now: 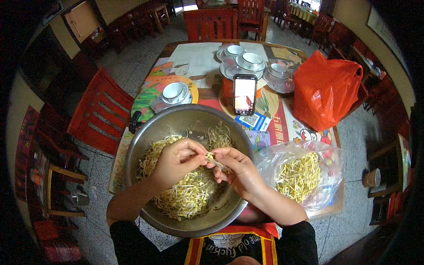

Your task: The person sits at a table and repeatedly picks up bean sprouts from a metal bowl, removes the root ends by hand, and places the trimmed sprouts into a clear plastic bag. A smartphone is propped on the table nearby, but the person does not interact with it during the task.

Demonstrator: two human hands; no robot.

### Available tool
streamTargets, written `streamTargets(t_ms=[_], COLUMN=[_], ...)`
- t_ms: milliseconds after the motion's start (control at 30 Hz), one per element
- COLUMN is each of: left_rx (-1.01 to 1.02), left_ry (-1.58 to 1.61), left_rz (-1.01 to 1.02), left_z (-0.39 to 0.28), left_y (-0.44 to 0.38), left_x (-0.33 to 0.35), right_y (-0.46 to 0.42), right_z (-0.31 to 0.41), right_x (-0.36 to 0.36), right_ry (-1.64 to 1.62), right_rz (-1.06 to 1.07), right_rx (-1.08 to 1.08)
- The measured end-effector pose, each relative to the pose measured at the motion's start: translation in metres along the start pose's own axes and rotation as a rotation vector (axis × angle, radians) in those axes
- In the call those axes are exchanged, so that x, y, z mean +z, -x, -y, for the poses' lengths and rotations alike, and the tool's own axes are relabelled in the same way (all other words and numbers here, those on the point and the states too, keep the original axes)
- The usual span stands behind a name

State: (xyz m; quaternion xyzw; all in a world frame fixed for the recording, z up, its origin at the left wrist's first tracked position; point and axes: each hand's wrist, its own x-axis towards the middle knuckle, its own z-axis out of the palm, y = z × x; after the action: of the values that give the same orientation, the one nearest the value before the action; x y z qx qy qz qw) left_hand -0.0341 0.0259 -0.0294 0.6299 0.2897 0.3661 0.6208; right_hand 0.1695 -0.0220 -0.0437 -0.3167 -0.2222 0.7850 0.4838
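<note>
Both hands meet over a wide metal basin (pixel 232 212) that holds bean sprouts (pixel 185 198). My left hand (pixel 182 159) pinches a bean sprout (pixel 210 156) between thumb and fingertips. My right hand (pixel 237 169) has its thumb and forefinger on sprouts too, with pale stems lying along its fingers. Behind the hands, a tangle of thin root ends (pixel 218 137) lies against the basin's far inner side. On the table to the right, a clear plastic bag (pixel 265 162) lies spread out with a pile of yellow-headed sprouts (pixel 298 175) on it.
A phone (pixel 245 94) stands upright behind the basin, near a blue printed card (pixel 253 121). Stacked bowls and plates (pixel 251 61) are at the back, another bowl set (pixel 174 92) at the left. A red plastic bag (pixel 326 91) stands at the right edge. A red chair (pixel 102 111) is at the left.
</note>
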Motion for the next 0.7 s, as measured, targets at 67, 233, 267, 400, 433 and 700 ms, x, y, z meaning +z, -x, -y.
streamTargets(t_ms=[67, 233, 267, 400, 433, 700], left_rx=[-0.026, -0.073, -0.075, -0.043, -0.01, 0.283], left_ry=[0.004, -0.003, -0.046, -0.154, -0.193, -0.665], left_rz=[0.019, -0.02, -0.036, -0.116, -0.111, -0.09], left_z=[0.0, -0.008, -0.007, -0.009, -0.008, -0.013], left_y=[0.0, 0.0, 0.001, 0.003, 0.004, 0.004], left_x=[0.002, 0.007, 0.006, 0.011, 0.011, 0.009], right_y=[0.0, 0.002, 0.001, 0.0, -0.001, -0.001], right_z=[-0.002, -0.001, -0.002, -0.005, -0.006, -0.006], right_x=[0.0, -0.001, -0.001, -0.003, -0.004, -0.003], right_ry=[0.005, 0.06, 0.077, 0.09, 0.084, 0.088], right_rz=[0.002, 0.017, 0.0, 0.01, 0.013, 0.005], right_rx=[-0.007, -0.014, -0.016, -0.031, -0.029, -0.033])
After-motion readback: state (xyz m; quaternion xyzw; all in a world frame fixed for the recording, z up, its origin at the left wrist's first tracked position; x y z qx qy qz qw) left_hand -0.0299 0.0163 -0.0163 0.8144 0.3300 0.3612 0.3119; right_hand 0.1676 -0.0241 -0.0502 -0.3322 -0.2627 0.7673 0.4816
